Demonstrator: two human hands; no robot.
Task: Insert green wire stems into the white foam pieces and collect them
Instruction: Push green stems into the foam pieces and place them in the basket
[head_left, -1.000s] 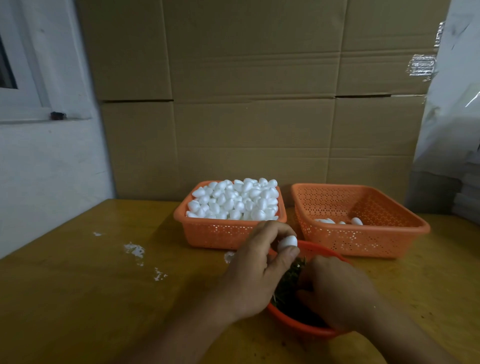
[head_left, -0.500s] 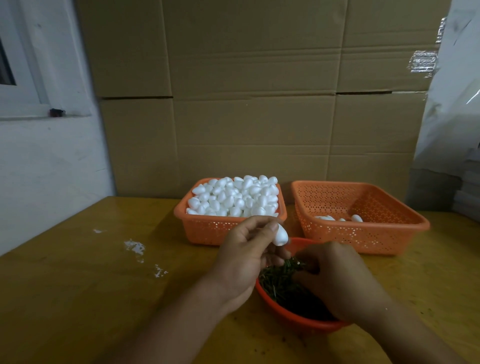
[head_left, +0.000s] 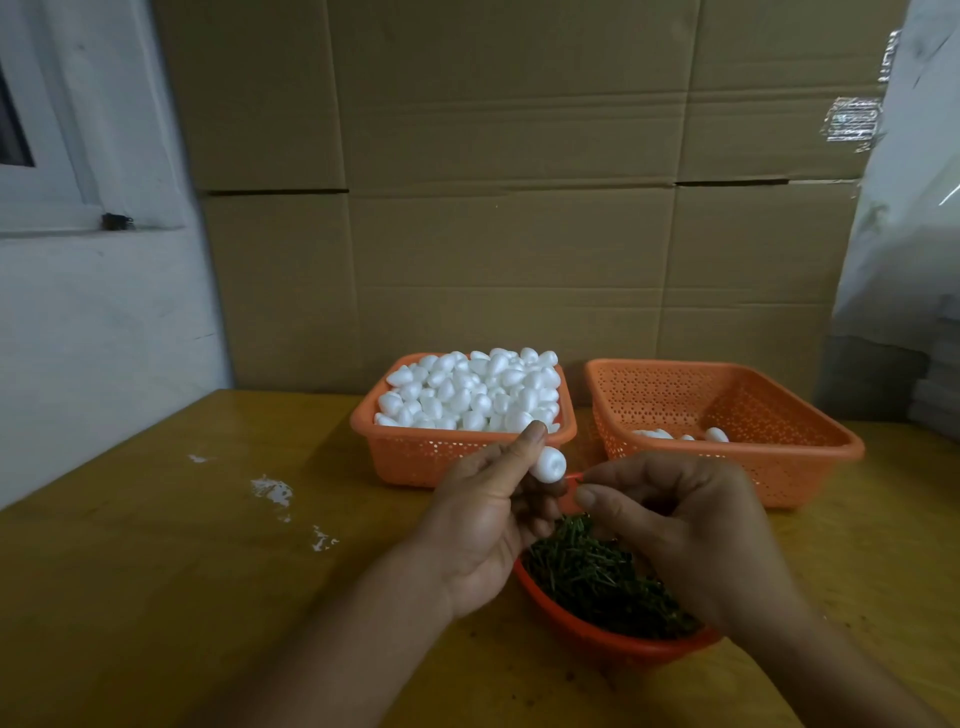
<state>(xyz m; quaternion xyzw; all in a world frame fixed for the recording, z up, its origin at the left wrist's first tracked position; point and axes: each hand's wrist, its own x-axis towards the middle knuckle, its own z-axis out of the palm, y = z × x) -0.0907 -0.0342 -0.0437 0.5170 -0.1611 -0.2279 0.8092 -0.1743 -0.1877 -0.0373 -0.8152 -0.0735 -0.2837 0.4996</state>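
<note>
The left hand (head_left: 483, 525) pinches a smooth, egg-shaped white foam piece (head_left: 548, 464) between thumb and fingers. At its 3 o'clock the right hand (head_left: 680, 525) is curled, fingertips pinched together; whether they grip a stem I cannot tell. Below, thin green wire stems (head_left: 592, 577) heap in a round red bowl (head_left: 613, 642) on the yellow worktop (head_left: 156, 571).

White foam pieces (head_left: 470, 389) filled an orange perforated basket (head_left: 415, 457); a matching orange basket (head_left: 779, 457) stood toward the yellow-brown table's (head_left: 156, 571) right edge. Dark green wire stems (head_left: 597, 577) lay in a red-orange bowl (head_left: 613, 636). White flecks (head_left: 272, 491) marked the table.
</note>
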